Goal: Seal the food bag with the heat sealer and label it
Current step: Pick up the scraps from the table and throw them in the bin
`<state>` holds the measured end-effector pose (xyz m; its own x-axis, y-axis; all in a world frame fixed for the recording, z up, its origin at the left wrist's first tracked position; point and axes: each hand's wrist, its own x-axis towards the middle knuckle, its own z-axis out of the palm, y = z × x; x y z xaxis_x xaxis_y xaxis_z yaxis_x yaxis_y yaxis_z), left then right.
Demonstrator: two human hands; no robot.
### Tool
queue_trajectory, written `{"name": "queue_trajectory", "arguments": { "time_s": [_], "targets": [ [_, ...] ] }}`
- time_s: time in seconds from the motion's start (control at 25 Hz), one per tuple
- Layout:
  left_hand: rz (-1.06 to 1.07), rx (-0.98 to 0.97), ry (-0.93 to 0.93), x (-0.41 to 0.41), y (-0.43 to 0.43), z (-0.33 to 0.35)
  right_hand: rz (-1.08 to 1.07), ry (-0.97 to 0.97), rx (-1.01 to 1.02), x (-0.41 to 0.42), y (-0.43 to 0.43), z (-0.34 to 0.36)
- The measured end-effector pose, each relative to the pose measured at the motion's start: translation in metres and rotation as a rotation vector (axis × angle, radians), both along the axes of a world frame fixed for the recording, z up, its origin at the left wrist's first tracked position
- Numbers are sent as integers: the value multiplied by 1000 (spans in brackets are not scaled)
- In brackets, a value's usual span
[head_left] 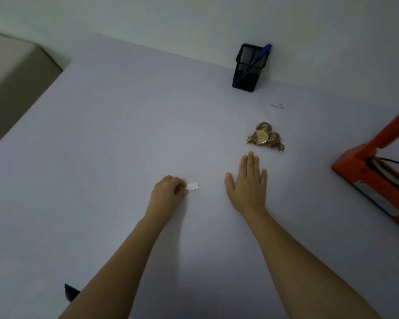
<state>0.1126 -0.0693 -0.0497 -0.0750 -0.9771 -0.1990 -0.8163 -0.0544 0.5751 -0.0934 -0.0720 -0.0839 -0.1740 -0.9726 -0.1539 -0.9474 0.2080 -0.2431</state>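
A clear food bag [265, 137] full of brown round snacks lies on the pale table [101, 146], right of centre. My right hand [248, 185] rests flat and open on the table just below the bag, fingers together, not touching it. My left hand [168, 192] pinches one end of a small white label [193, 186] between thumb and fingers, low over the table. The red heat sealer [376, 176] stands at the right edge with its arm raised.
A black mesh pen holder [249, 67] with a blue pen [255, 62] stands at the back by the wall. A small pale strip [277, 104] lies behind the bag. A beige object [14, 77] sits beyond the table's left edge.
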Motion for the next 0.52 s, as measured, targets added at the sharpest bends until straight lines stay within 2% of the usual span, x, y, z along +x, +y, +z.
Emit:
{"name": "queue_trajectory", "arguments": {
  "time_s": [0.24, 0.52],
  "targets": [
    [76, 40, 14, -5, 10, 3, 103, -27, -45, 52, 37, 2],
    [789, 73, 442, 54, 77, 8, 304, -39, -27, 113, 74, -2]
  ]
}}
